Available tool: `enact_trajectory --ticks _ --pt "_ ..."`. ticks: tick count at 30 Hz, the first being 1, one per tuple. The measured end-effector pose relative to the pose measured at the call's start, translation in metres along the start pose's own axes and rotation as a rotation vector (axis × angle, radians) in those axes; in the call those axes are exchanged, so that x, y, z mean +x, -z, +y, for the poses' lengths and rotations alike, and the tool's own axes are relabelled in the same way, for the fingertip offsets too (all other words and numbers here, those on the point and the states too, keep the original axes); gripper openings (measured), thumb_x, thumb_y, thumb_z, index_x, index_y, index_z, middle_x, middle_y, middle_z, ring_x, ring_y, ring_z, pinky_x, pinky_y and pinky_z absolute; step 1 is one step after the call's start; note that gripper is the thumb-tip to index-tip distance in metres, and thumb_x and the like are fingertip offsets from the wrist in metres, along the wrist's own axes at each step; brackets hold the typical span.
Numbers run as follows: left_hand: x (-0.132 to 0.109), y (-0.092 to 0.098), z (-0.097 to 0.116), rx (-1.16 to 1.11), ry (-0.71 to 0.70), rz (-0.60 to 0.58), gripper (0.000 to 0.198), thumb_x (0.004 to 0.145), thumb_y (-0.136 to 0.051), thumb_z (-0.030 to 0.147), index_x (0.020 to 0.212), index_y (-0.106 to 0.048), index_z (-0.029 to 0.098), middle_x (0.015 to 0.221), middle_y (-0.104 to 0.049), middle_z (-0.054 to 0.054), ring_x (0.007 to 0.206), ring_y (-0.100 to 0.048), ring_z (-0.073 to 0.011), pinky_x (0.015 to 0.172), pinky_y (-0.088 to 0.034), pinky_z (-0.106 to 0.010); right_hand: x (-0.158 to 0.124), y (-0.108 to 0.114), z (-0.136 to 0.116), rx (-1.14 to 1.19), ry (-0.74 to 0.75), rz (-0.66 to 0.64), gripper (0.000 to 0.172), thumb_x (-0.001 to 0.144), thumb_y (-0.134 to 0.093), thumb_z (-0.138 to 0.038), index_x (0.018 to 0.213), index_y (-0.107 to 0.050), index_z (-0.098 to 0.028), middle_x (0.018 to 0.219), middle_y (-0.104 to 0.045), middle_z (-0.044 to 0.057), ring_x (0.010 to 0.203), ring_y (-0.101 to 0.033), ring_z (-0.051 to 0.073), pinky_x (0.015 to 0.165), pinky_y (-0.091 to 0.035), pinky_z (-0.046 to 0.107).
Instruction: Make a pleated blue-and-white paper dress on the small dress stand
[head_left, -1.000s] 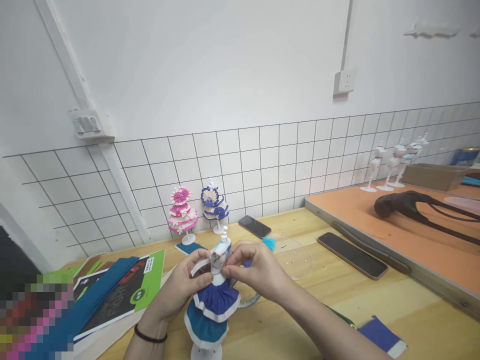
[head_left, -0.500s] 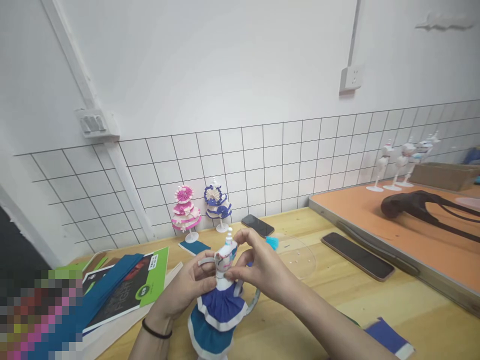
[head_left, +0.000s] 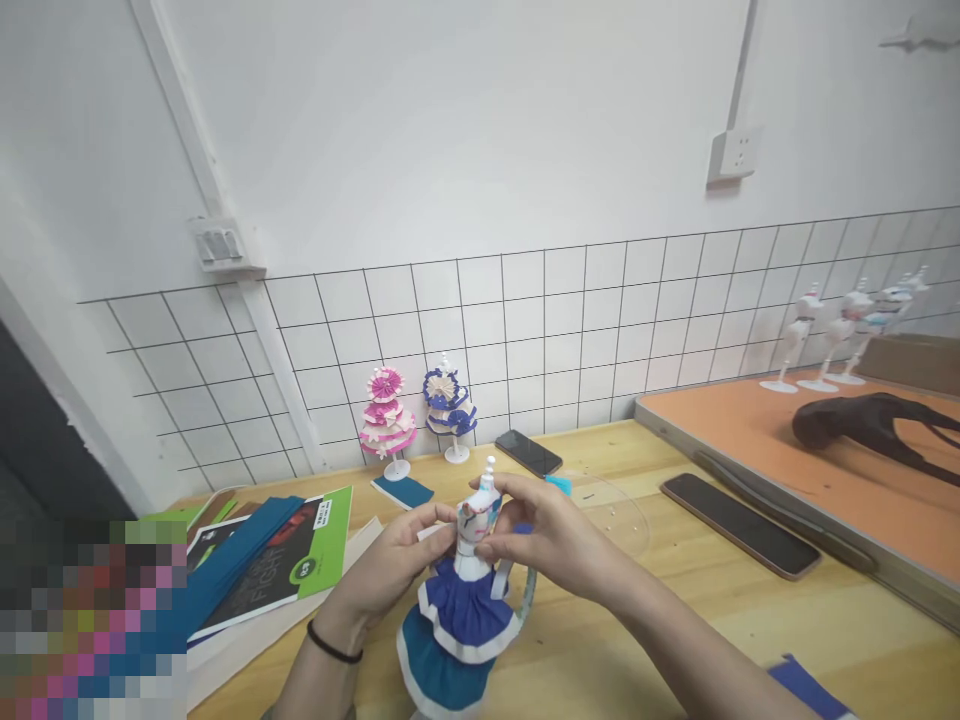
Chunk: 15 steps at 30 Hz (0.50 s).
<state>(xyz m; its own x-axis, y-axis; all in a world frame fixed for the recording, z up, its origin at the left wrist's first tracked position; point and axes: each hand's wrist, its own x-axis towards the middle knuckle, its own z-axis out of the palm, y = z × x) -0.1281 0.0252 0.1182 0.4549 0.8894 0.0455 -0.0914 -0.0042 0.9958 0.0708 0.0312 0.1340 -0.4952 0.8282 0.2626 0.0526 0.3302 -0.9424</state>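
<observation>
A miniature dress form [head_left: 474, 535] stands between my hands, its white bodice topped by a beaded knob. Two ruffled skirt tiers hang from it, a violet-blue one [head_left: 469, 605] over a teal one [head_left: 442, 660], both edged in white. My left hand [head_left: 401, 560] is closed at the left side of the bodice, thumb and fingertips against it. From the right, my right hand [head_left: 544, 525] grips the upper bodice between thumb and fingers. A pale strip [head_left: 529, 597] curves down beside the skirt. My fingers hide part of the bodice.
Two dressed miniature forms, one pink [head_left: 386, 425] and one blue [head_left: 450, 410], stand by the wall. Phones [head_left: 739, 525], a clear round plate [head_left: 626, 515], a teal cloth piece [head_left: 403, 490] and a magazine [head_left: 330, 550] lie around. An orange board [head_left: 712, 410] lies right.
The view has swung slightly left, so everything sits further right in the picture. Both hands stay at the dress form; my left fingers have shifted a little on its bodice.
</observation>
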Motion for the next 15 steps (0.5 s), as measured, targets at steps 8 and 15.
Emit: enact_trajectory --ticks 8,15 --pt "-0.004 -0.007 0.012 0.245 -0.051 0.186 0.03 0.085 -0.051 0.046 0.076 -0.049 0.018 0.066 -0.043 0.006 0.06 -0.038 -0.009 0.056 -0.032 -0.019 0.0 -0.003 -0.001 -0.067 -0.002 0.117 0.038 0.07 -0.066 -0.015 0.107 -0.056 -0.021 0.061 -0.064 -0.004 0.061 -0.064 0.016 0.061 -0.054 0.027" --pt "-0.008 -0.013 0.014 0.307 -0.061 0.172 0.032 0.087 -0.045 0.048 0.074 -0.046 0.019 0.066 -0.037 0.006 0.061 -0.036 -0.0098 0.058 -0.034 -0.02 0.003 -0.004 0.005 -0.072 -0.016 0.172 0.037 0.07 -0.066 -0.018 0.106 -0.057 -0.019 0.061 -0.066 -0.003 0.064 -0.067 0.018 0.06 -0.055 0.026"
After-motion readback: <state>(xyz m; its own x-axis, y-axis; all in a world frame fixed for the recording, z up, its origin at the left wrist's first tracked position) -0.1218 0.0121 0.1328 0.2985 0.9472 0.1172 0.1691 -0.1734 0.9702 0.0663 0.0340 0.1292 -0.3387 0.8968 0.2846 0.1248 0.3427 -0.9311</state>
